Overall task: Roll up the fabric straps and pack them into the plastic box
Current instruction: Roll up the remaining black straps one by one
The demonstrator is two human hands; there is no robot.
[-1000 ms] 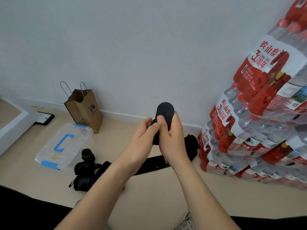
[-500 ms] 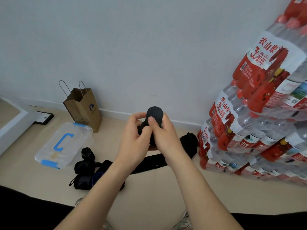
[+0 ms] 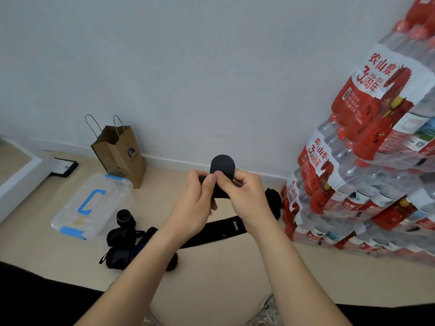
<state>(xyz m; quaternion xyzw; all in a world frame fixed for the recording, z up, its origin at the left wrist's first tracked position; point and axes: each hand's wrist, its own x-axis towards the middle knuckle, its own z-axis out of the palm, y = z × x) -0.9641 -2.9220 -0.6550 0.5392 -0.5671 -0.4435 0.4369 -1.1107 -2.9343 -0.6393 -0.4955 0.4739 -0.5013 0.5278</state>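
Note:
I hold a black fabric strap point(image 3: 222, 165) up in front of me, its rounded end sticking up above my fingers. My left hand point(image 3: 193, 203) and my right hand point(image 3: 244, 196) both pinch it, thumbs meeting at its middle. The strap's long tail point(image 3: 219, 231) hangs down and lies across the floor behind my wrists. A clear plastic box point(image 3: 91, 205) with a blue handle and blue clips lies closed on the floor at the left. Rolled black straps point(image 3: 122, 236) sit in a small pile beside it.
A brown paper bag point(image 3: 120, 154) stands against the wall behind the box. Stacked packs of water bottles point(image 3: 367, 175) fill the right side. Another black bundle point(image 3: 274, 201) lies by the bottles. A white ledge point(image 3: 21, 177) runs along the far left.
Both hands with the strap have shifted a little left and down since a second ago, and the fingers have worked along the strap. The floor items have not moved.

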